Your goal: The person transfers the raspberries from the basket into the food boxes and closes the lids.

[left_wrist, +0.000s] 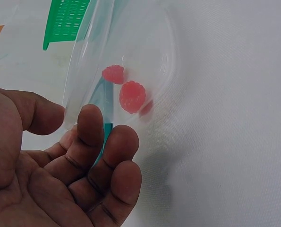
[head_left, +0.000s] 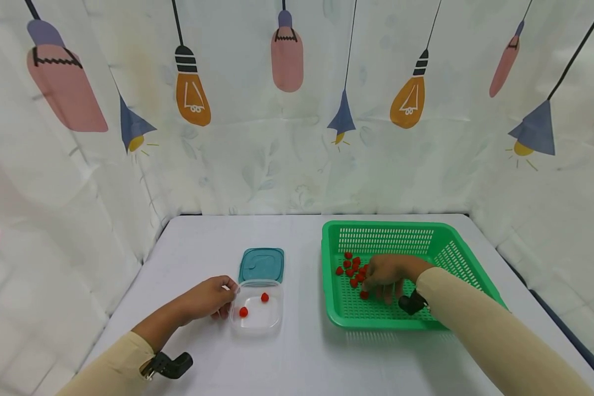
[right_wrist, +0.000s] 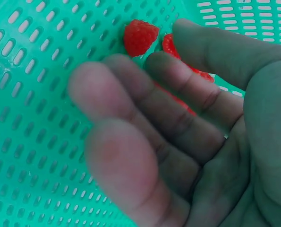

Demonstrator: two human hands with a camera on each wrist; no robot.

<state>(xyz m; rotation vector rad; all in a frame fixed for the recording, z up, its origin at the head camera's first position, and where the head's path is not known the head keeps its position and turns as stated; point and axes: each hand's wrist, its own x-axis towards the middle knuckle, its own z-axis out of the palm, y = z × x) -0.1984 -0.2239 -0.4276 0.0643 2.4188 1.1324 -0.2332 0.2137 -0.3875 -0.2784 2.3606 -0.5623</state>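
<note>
Just left of the right hand's [head_left: 391, 278] fingers, as the head view shows, a loose cluster of small red raspberries [head_left: 349, 272] lies inside a green plastic basket with slotted walls [head_left: 386, 225]; some sit slightly farther off than the fingertips, and one lone raspberry [head_left: 364, 295] rests on their near side. This hand is much the nearer to the cluster. Well apart from it, the left hand [head_left: 213, 300] is at the left edge of a clear plastic, square container with rounded corners [head_left: 257, 322], which extends rightward from its fingers and has two red raspberries [head_left: 243, 312] inside. Beyond the container, away from the person, lies a flat teal square lid [head_left: 262, 265]. From the left wrist, thumb and forefinger appear to pinch the container's clear rim between them, while the other fingers curl loosely outside; the two raspberries lie past these fingertips, within the container. From the right wrist, the thumb stands apart from the gently bent fingers, and nothing is plainly clamped between them. One red raspberry [right_wrist: 140, 38] sits just beyond the fingertips; more red shows past the gap between thumb and forefinger and behind the fingers, partly hidden, so contact there cannot be told. The raspberry in front is stubby and tapered, with no marked long axis for the fingers to line up with.
</note>
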